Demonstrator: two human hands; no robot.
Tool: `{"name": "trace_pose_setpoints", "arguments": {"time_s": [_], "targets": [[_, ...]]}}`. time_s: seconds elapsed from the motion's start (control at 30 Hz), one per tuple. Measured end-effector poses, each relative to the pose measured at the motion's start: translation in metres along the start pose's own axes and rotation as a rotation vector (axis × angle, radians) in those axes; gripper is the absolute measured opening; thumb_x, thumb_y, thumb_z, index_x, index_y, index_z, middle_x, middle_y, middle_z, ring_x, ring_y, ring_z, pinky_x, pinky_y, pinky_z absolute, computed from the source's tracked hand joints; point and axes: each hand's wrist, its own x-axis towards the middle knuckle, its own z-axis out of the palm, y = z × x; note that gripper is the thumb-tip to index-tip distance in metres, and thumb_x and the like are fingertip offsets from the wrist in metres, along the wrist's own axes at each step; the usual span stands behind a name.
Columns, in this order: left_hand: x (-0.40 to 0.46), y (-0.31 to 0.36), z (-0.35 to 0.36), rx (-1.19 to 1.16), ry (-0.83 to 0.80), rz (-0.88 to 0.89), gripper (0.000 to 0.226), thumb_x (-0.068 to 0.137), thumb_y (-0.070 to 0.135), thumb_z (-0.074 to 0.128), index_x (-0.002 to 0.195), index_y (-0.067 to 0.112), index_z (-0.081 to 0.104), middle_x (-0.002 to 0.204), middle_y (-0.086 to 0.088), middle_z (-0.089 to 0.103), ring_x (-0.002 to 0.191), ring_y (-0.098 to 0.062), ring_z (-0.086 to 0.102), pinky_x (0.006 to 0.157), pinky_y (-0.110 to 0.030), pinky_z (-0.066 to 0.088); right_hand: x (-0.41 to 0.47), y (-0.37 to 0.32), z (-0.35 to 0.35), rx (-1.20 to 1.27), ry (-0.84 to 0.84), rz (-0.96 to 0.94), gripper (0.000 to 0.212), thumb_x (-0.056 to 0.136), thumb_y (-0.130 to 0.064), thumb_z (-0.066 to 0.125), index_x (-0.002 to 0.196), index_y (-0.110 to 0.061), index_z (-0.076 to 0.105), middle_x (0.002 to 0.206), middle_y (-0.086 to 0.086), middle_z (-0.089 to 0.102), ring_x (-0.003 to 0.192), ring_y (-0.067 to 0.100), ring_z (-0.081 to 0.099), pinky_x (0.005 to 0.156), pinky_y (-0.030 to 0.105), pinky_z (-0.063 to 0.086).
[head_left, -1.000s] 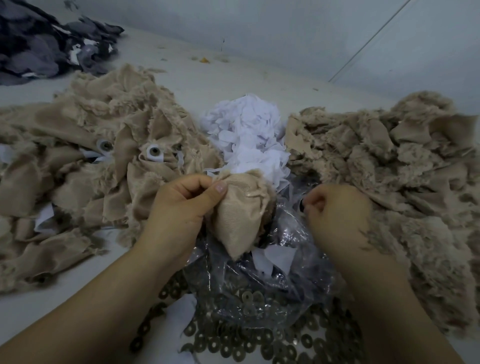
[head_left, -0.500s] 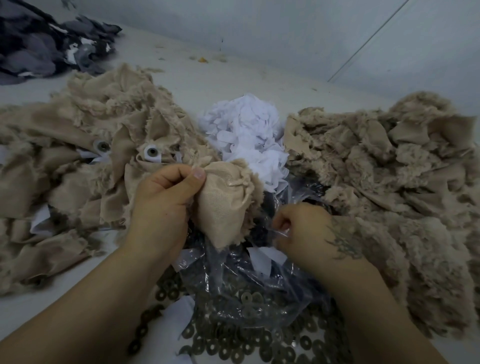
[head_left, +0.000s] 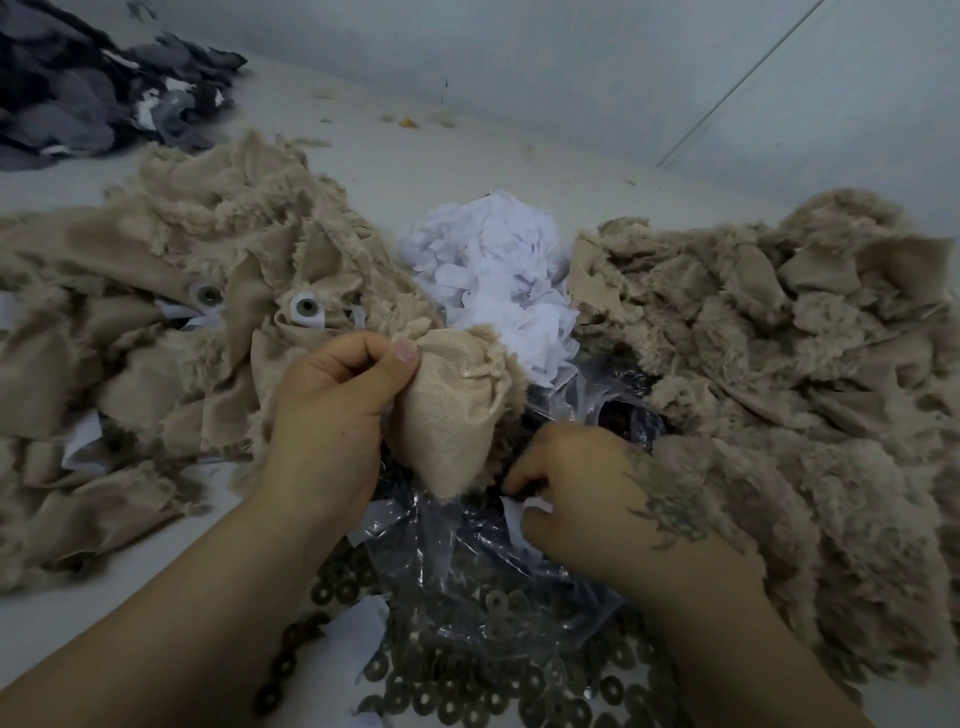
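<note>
My left hand (head_left: 332, 410) grips a beige plush fabric piece (head_left: 452, 410), turned inside out, thumb pressed on its top edge. My right hand (head_left: 576, 493) is just below and right of it, fingers curled down over a clear plastic bag (head_left: 457, 551), pinching a small white scrap (head_left: 519, 512) at its fingertips. Several round dark washers (head_left: 467, 686) lie under and in front of the bag. What sits in the bag under my right fingers is hidden.
A heap of beige plush pieces with plastic eyes (head_left: 306, 306) fills the left; another beige plush heap (head_left: 779, 364) fills the right. A mound of white fabric scraps (head_left: 493, 280) lies behind my hands. Dark grey fabric (head_left: 93, 88) sits far left by the wall.
My right hand has moved left and toward me, down onto the plastic bag. My left hand with the plush piece has shifted slightly left.
</note>
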Motion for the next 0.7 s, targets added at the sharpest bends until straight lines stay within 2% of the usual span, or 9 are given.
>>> {"name": "trace_pose_setpoints", "arguments": {"time_s": [0.1,0.17,0.23,0.33,0.4,0.47,0.57,0.7], "targets": [[0.0,0.001,0.0,0.006,0.003,0.011,0.028,0.079,0.026,0.065,0.069,0.001,0.058,0.076,-0.022,0.048,0.079,-0.028,0.046,0.076,-0.032,0.052,0.005,0.008,0.007,-0.094,0.008,0.047,0.038,0.082,-0.01,0.059,0.115,-0.023,0.074,0.117,0.001,0.057,0.104,0.023,0.059,0.089,0.034,0.052],[0.0,0.0,0.0,0.012,-0.003,0.019,0.036,0.08,0.026,0.064,0.074,-0.008,0.055,0.076,-0.028,0.048,0.081,-0.029,0.045,0.078,-0.035,0.049,0.009,0.012,0.012,-0.14,0.062,0.041,0.041,0.084,-0.007,0.058,0.119,-0.025,0.07,0.12,0.001,0.051,0.106,0.024,0.056,0.088,0.032,0.049],[-0.001,-0.002,0.0,0.02,-0.006,0.02,0.036,0.079,0.026,0.065,0.076,-0.008,0.056,0.082,-0.025,0.052,0.081,-0.03,0.047,0.077,-0.038,0.047,0.009,0.014,0.017,-0.159,0.085,0.044,0.04,0.085,-0.01,0.061,0.121,-0.027,0.069,0.117,0.003,0.049,0.107,0.025,0.053,0.086,0.033,0.049],[-0.002,-0.002,0.001,0.039,-0.013,0.004,0.027,0.08,0.027,0.07,0.072,0.002,0.063,0.081,-0.019,0.054,0.078,-0.028,0.047,0.071,-0.036,0.046,0.009,0.013,0.017,-0.125,0.147,0.061,0.023,0.083,-0.027,0.064,0.1,-0.018,0.076,0.103,0.004,0.051,0.1,0.026,0.052,0.081,0.038,0.051],[-0.002,-0.003,0.001,0.052,-0.037,-0.009,0.021,0.081,0.024,0.073,0.068,0.009,0.065,0.078,-0.017,0.054,0.077,-0.027,0.048,0.068,-0.034,0.045,0.009,0.012,0.016,-0.104,0.148,0.061,0.028,0.078,-0.033,0.059,0.09,-0.014,0.076,0.099,0.006,0.052,0.097,0.027,0.053,0.079,0.039,0.051],[-0.004,-0.005,0.001,0.052,-0.071,-0.018,0.019,0.08,0.024,0.072,0.067,0.011,0.066,0.076,-0.015,0.056,0.078,-0.027,0.053,0.069,-0.033,0.048,0.011,0.01,0.017,-0.11,0.115,0.034,0.031,0.072,-0.035,0.056,0.087,-0.015,0.075,0.1,0.007,0.056,0.097,0.029,0.055,0.08,0.04,0.051],[-0.005,-0.005,0.003,0.063,-0.101,-0.018,0.019,0.08,0.024,0.07,0.067,0.011,0.066,0.073,-0.012,0.06,0.074,-0.023,0.056,0.068,-0.03,0.05,0.013,0.006,0.019,-0.063,0.074,-0.018,0.019,0.072,-0.03,0.064,0.082,-0.019,0.076,0.099,0.005,0.062,0.093,0.027,0.061,0.078,0.036,0.053],[-0.007,-0.005,0.006,0.067,-0.12,-0.03,0.016,0.078,0.025,0.067,0.064,0.016,0.066,0.067,-0.005,0.062,0.067,-0.018,0.057,0.061,-0.027,0.05,0.014,0.012,0.02,-0.014,0.141,-0.026,0.017,0.072,-0.026,0.068,0.085,-0.021,0.079,0.102,0.003,0.064,0.09,0.025,0.064,0.075,0.034,0.054]]}}
